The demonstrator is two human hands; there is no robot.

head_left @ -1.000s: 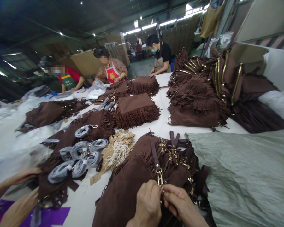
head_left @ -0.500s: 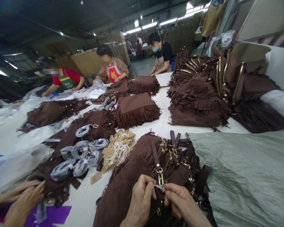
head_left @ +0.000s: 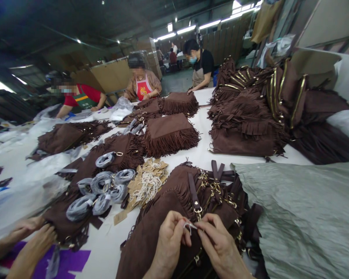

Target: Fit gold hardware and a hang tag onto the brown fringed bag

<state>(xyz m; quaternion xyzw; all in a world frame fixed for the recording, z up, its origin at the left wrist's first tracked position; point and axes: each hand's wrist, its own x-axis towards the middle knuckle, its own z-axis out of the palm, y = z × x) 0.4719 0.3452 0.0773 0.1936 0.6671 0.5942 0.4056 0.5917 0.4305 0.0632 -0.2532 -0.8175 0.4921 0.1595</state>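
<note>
My left hand (head_left: 172, 236) is closed, its thumb and forefinger pinching one end of a thin, crinkled white strip (head_left: 188, 226). My right hand (head_left: 218, 242) pinches the strip's other end, fingertips almost meeting those of the left. Whether the strip is film or tape cannot be made out. Just above the fingers, a brown strap (head_left: 194, 190) ends in a gold clasp (head_left: 198, 212), partly hidden by the hands. Beneath both hands lie brown fringed bags (head_left: 154, 232) with gold clasps and rings along their right side.
Paper tags with white strings (head_left: 148, 182) and plastic-wrapped coiled straps (head_left: 101, 182) lie left of the bags. A co-worker's hands (head_left: 36, 240) handle another bag at lower left. Piled bags (head_left: 244, 116) stand at the back right, grey-green sheeting (head_left: 302, 213) at right. Several people work beyond.
The fingers of both hands have shifted slightly on the white strip, which now looks thinner and more drawn out. The co-worker's hands have moved a little on their bag.
</note>
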